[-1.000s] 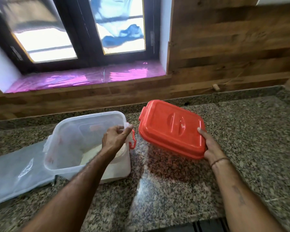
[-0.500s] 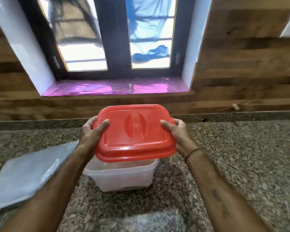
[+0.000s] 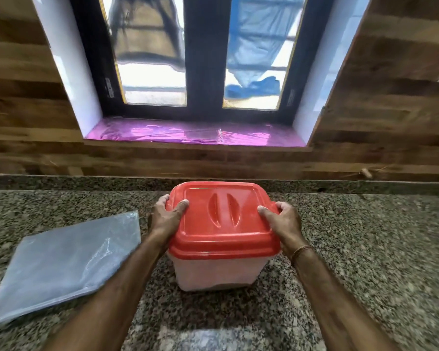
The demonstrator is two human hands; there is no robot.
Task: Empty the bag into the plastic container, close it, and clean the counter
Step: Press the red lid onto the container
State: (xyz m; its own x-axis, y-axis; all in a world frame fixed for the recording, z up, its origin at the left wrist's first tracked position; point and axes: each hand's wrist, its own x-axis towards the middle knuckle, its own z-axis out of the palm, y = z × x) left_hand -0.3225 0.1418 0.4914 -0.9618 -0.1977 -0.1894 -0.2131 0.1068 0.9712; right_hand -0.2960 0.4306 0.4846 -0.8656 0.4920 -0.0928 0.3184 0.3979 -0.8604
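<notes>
A red lid [image 3: 222, 224] sits level on top of the clear plastic container [image 3: 218, 273], which stands on the granite counter [image 3: 365, 249]. My left hand [image 3: 166, 216] grips the lid's left edge, thumb on top and fingers curled round the rim. My right hand [image 3: 283, 222] grips the lid's right edge the same way. An empty, flat, clear plastic bag [image 3: 66, 259] lies on the counter to the left of the container. The container's contents are hidden by the lid and frosted walls.
A wooden backsplash [image 3: 213, 160] runs behind the counter, below a window with a pink-lined sill [image 3: 195, 134]. A small peg [image 3: 366, 173] sticks out of the wall at the right.
My right hand carried the red lid from the counter over the container. My left hand left the container's rim and took the lid's left edge. The lid now sits level on the container.
</notes>
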